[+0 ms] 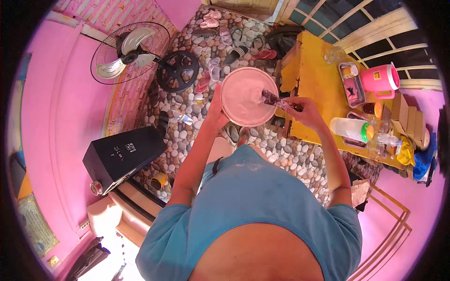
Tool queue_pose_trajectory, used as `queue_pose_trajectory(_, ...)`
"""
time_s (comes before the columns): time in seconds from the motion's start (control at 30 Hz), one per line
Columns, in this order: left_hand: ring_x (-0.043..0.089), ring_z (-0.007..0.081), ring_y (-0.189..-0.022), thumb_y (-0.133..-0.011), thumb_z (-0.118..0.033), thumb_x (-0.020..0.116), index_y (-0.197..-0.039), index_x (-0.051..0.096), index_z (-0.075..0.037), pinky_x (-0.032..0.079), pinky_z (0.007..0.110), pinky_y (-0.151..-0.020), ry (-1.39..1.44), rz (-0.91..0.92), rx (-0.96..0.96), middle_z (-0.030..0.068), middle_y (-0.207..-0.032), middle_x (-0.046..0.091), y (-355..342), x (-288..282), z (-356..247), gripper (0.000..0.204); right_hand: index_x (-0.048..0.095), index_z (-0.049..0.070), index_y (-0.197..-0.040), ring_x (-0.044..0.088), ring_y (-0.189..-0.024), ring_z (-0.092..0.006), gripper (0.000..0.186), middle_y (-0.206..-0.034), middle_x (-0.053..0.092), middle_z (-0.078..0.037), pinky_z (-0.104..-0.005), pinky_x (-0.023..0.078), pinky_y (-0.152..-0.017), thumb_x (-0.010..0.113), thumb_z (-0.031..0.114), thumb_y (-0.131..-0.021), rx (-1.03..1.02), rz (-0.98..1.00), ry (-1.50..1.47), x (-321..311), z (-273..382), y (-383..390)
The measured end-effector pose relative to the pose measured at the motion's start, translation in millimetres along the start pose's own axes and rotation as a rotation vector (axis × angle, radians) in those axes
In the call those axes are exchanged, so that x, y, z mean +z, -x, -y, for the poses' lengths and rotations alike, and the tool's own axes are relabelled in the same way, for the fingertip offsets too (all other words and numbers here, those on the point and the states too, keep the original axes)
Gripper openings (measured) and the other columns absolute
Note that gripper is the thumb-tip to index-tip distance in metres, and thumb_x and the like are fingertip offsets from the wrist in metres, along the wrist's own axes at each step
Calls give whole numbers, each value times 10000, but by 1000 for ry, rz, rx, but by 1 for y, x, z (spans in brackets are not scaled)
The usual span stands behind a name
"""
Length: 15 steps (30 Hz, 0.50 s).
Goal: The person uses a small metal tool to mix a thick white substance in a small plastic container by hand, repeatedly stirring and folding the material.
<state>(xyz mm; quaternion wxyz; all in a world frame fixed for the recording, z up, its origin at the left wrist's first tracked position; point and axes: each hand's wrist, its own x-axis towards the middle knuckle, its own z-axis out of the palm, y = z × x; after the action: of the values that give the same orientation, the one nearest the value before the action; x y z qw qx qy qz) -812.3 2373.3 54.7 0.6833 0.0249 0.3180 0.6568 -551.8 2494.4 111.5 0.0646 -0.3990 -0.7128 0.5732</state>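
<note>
In front of me is a round pale pink bucket point(225, 105), seen from above, with thick pink paint point(246, 93) inside. My left hand point(216, 112) grips its left side, with the thumb up along the rim and the other fingers mostly hidden. At the right rim, my right hand point(303, 112) is closed round the handle of what looks like a paintbrush point(271, 98). Its dark, flat end is smeared with pale paint and reaches over the rim to the paint. Whether its tip is dipped in is hard to tell.
A yellow table point(311, 84) on the right bears a pink jug point(377, 78), a tray point(352, 89) and a green-lidded bottle point(349, 129). On the left stand a fan point(131, 56) and a black box point(122, 152). Sandals point(236, 54) and other shoes lie on the pebble-patterned floor.
</note>
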Motion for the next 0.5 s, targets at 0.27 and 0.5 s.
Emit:
queue_pose_trajectory(0.27, 427, 297, -1275, -961, -558, 275, -1407, 337, -66, 368, 466, -1064, 66, 61, 6, 152, -1409, 407, -59, 0, -30, 667, 662, 200, -1094, 605, -783, -272, 333, -870, 589, -82, -386, 501, -626, 613, 98, -780, -391, -355, 796, 25, 65, -24)
queue_pose_trajectory(0.5, 440, 313, -1251, -973, -535, 269, -1389, 345, -53, 361, 475, -1062, 125, 83, 3, 151, -1384, 428, -88, 6, -87, 642, 662, 228, -1071, 585, -872, -272, 426, -911, 533, -77, -384, 507, -641, 618, 28, -697, -374, -412, 974, 36, 101, -36)
